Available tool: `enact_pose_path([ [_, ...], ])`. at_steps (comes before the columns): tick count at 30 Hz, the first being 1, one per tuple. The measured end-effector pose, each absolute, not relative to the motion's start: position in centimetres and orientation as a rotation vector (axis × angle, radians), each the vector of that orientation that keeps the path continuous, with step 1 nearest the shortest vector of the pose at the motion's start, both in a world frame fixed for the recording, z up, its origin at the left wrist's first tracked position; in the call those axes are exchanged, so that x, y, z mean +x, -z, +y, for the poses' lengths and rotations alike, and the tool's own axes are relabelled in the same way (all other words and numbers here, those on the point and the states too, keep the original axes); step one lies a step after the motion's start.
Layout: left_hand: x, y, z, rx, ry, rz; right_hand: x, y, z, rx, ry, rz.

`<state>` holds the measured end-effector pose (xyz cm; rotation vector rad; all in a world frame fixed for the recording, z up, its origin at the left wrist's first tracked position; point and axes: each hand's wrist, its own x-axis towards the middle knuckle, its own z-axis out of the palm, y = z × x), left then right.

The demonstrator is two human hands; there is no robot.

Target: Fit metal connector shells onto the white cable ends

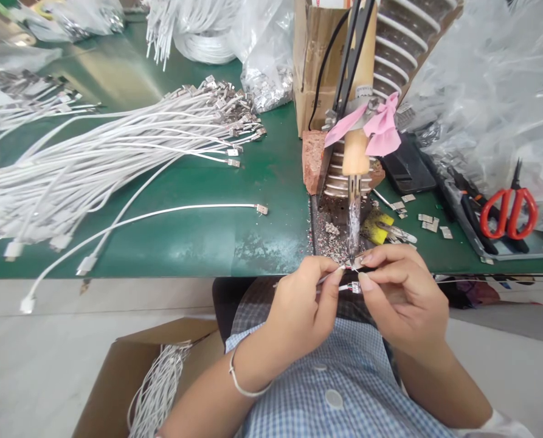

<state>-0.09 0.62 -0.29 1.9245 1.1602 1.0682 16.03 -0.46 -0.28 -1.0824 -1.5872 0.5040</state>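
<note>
My left hand (301,304) is closed, pinching a white cable (325,278) between thumb and fingers. A second cable end with a small metal plug (356,287) and bared coloured wires sticks out beneath those fingertips. My right hand (403,295) is closed too, its fingertips on a small metal connector (357,263) that they partly cover. Both hands meet right under the tip of a soldering iron (354,225), which points down from its mount with a wooden handle and pink ribbon. Whether the tip touches the wires, I cannot tell.
Many white cables (129,152) are heaped on the green table (271,243), one lying apart in front. Right of the iron are a yellow sponge (375,226), loose metal pieces (428,222), a phone (407,164) and red-handled scissors (508,213). A cardboard box (102,389) of cables stands below.
</note>
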Motion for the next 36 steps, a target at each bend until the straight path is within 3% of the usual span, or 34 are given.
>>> enact_pose_path([
  [36,-0.07,0.39,0.64,1.839,-1.053,1.138,15.87,0.00,-0.57,-1.102,-0.471,-1.588],
])
